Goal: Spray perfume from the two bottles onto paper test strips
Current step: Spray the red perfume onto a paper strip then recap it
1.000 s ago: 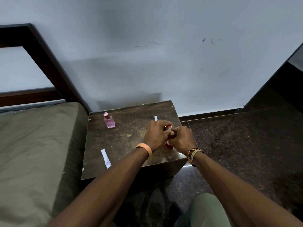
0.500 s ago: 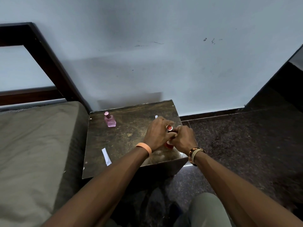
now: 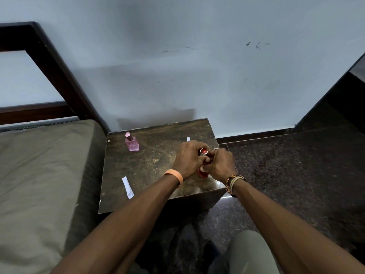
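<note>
A red perfume bottle [image 3: 203, 172] stands near the right front of a dark small table [image 3: 158, 161]. Both my hands wrap around it: my left hand [image 3: 187, 158] from the left, my right hand [image 3: 220, 162] from the right, with its red cap [image 3: 203, 151] showing between my fingers. A pink perfume bottle [image 3: 132, 142] stands upright at the table's back left, untouched. One white paper strip [image 3: 127, 187] lies at the front left of the table. A second strip [image 3: 188, 139] peeks out behind my left hand.
A bed with an olive mattress [image 3: 39, 175] and a dark wooden frame [image 3: 55, 72] borders the table's left side. A pale wall [image 3: 197, 76] rises right behind the table. Dark speckled floor [image 3: 296, 175] lies to the right. My knee [image 3: 243, 254] shows below.
My hands have stayed clasped on the red bottle with only slight finger shifts around its cap. The pink bottle and strips have not moved.
</note>
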A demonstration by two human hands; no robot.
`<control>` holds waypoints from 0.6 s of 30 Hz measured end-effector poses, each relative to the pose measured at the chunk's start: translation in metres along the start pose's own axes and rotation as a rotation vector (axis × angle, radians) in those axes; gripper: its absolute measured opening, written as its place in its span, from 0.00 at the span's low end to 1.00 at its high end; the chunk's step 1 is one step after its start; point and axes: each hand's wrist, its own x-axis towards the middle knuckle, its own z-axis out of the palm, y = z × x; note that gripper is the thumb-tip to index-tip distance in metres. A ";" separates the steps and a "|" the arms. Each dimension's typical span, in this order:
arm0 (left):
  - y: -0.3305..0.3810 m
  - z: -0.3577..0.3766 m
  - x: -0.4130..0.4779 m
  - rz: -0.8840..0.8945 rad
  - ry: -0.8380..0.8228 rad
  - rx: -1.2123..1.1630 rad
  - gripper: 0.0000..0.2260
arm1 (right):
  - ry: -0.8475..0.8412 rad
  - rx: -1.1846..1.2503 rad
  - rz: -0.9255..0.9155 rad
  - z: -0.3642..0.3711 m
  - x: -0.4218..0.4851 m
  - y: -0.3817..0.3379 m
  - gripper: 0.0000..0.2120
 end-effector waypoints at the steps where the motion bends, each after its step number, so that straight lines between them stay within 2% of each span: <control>1: 0.000 0.000 -0.001 0.004 -0.012 0.010 0.09 | 0.004 -0.003 0.005 -0.001 0.000 0.000 0.08; 5: -0.002 -0.002 -0.003 0.022 -0.033 0.001 0.10 | 0.002 -0.008 0.004 0.000 0.000 -0.001 0.09; 8: 0.000 -0.006 0.001 0.020 -0.070 -0.006 0.11 | 0.004 -0.019 0.011 0.000 0.002 -0.001 0.06; 12: 0.002 -0.009 0.003 0.035 -0.099 -0.035 0.15 | 0.002 -0.005 0.023 -0.002 0.003 -0.001 0.13; 16: -0.001 -0.007 -0.001 0.048 -0.080 -0.032 0.15 | -0.008 -0.010 0.026 0.000 0.004 -0.001 0.07; 18: -0.002 -0.007 -0.002 0.032 -0.051 -0.062 0.15 | -0.007 -0.007 0.014 0.000 0.004 0.000 0.08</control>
